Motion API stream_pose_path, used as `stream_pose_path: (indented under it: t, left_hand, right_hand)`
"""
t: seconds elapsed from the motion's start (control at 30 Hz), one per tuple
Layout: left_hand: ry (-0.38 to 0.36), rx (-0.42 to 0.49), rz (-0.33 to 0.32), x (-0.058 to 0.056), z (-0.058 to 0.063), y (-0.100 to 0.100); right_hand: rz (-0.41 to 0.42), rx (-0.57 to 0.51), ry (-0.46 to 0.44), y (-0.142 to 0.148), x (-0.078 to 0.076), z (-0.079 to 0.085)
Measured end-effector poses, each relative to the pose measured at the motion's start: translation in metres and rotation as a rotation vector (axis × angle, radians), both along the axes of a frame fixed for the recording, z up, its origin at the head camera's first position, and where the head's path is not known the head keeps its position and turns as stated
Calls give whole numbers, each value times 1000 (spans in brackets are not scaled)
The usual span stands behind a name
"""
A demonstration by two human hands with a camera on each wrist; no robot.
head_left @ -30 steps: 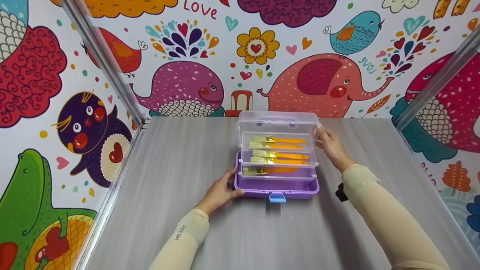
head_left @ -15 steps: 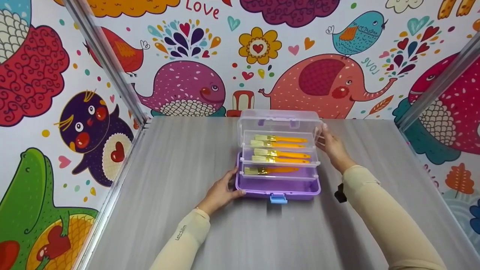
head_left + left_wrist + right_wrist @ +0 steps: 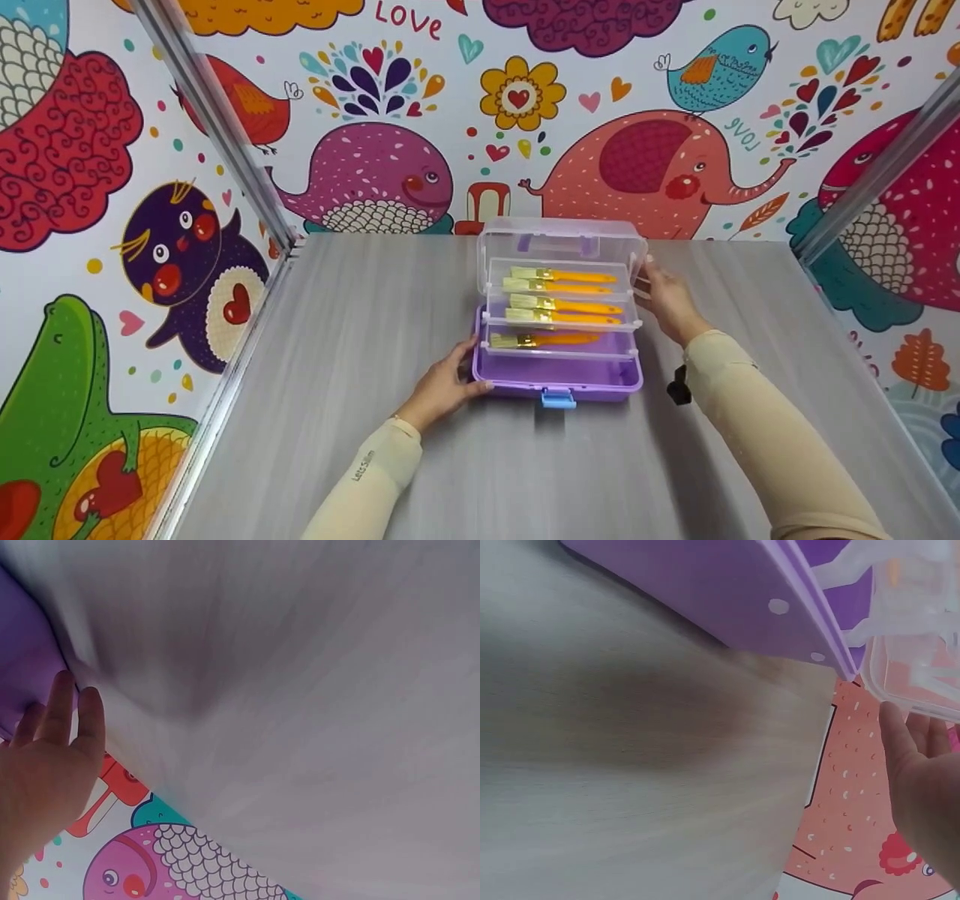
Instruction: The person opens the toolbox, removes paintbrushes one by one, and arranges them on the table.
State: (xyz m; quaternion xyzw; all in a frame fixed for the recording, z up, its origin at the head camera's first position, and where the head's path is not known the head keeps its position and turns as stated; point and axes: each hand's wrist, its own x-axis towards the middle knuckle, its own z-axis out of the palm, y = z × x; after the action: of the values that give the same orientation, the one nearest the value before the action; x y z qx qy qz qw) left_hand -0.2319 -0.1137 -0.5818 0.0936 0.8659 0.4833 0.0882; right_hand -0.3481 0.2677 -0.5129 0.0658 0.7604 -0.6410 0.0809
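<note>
A purple toolbox (image 3: 556,391) with a light blue front latch (image 3: 559,398) stands raised open on the table. Its clear lid (image 3: 562,226) leans back. Clear tiered trays (image 3: 555,324) hold several paintbrushes (image 3: 577,308) with orange handles and pale bristles. My left hand (image 3: 442,386) holds the box's front left corner, thumb at the front rim and fingers along the side wall, seen also in the left wrist view. My right hand (image 3: 670,300) holds the lid's right edge; in the right wrist view some fingers (image 3: 922,727) show behind the clear plastic.
The grey wood-grain table (image 3: 360,315) runs back to a wall (image 3: 517,45) printed with cartoon animals. Metal posts (image 3: 217,127) stand at the corners. A small black object (image 3: 679,386) shows beside my right forearm.
The lid has tilted slightly farther back and the trays have risen a little with it. My right hand has moved a bit with the lid's edge. The left hand stays at the corner.
</note>
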Motion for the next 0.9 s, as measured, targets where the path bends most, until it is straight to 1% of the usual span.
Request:
stream_pose_path:
  t: [0.3, 0.47, 0.57, 0.6, 0.8, 0.9]
  left_hand:
    - [18, -16, 5, 0, 1, -1]
    - [9, -17, -3, -1, 2, 0]
    - [3, -19, -2, 0, 2, 0]
    - [4, -23, -6, 0, 2, 0]
    - [33, -17, -31, -1, 0, -1]
    - [31, -18, -23, -1, 0, -2]
  right_hand:
    - [17, -5, -1, 0, -4, -5]
    - [4, -50, 8, 2, -9, -9]
    - [-8, -59, -1, 4, -13, -11]
    - [-13, -78, -5, 4, -14, -12]
    - [-20, -107, -27, 3, -20, -14]
    - [-10, -82, -38, 3, -22, -13]
